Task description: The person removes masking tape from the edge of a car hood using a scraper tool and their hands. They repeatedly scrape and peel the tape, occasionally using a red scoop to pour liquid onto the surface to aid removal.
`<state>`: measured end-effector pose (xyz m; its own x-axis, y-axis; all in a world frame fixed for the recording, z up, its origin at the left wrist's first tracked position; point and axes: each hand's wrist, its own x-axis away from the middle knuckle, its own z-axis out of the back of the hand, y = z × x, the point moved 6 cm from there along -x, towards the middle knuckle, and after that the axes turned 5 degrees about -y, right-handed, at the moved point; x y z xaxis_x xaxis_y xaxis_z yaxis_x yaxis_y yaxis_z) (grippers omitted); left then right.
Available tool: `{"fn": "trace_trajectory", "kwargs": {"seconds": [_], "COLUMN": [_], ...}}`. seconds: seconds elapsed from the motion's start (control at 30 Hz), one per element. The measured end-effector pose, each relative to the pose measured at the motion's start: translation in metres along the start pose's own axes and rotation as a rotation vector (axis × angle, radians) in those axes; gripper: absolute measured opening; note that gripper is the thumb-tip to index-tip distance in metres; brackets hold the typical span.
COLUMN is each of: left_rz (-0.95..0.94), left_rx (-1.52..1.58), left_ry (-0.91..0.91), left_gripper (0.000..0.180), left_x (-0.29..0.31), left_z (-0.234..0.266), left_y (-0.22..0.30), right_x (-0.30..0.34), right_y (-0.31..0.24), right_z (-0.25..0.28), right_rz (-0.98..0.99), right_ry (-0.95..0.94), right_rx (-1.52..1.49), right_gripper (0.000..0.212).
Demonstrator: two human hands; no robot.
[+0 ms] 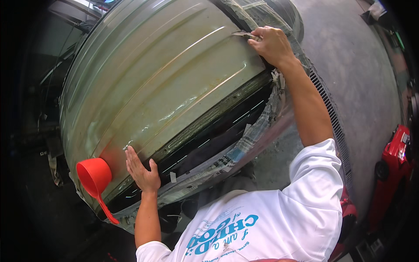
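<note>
A wide, ribbed vehicle roof panel (192,65) in dull greenish beige, wet in patches, curves in front of me. My right hand (273,43) is closed near the panel's far right edge. A small, thin, flat piece with a pale tip (244,34) sticks out from its fingers onto the panel; its exact kind is unclear. My left hand (143,172) lies flat with fingers stretched on the panel's near edge, holding nothing. Left of it, a red plastic water dipper (93,177) rests on the panel, its handle pointing toward me.
Newspaper masking (251,142) and clear plastic sheeting line the dark opening (218,146) below the panel's near edge. More masking (266,15) covers the far right. Grey concrete floor (349,61) with a slotted drain grate (325,98) runs along the right. A red toy-like car (395,150) stands there.
</note>
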<state>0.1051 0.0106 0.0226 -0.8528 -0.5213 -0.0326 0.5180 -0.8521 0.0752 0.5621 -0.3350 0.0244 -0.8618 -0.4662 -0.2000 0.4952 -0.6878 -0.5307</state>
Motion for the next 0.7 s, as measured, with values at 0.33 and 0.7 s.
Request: {"fn": "trace_trajectory", "kwargs": {"seconds": [0.33, 0.7], "left_rz": [-0.008, -0.007], "left_rx": [-0.045, -0.036], "left_ry": [0.002, -0.008], "left_gripper": [0.092, 0.091], "left_x": [-0.004, -0.003], "left_z": [-0.001, 0.001], "left_y": [0.000, 0.000], "right_x": [-0.027, -0.065], "right_y": [0.000, -0.001], "right_z": [-0.002, -0.014], "right_rz": [-0.017, 0.008], "right_ry": [-0.057, -0.082], "right_rx": [0.028, 0.029], "right_gripper": [0.033, 0.035]}}
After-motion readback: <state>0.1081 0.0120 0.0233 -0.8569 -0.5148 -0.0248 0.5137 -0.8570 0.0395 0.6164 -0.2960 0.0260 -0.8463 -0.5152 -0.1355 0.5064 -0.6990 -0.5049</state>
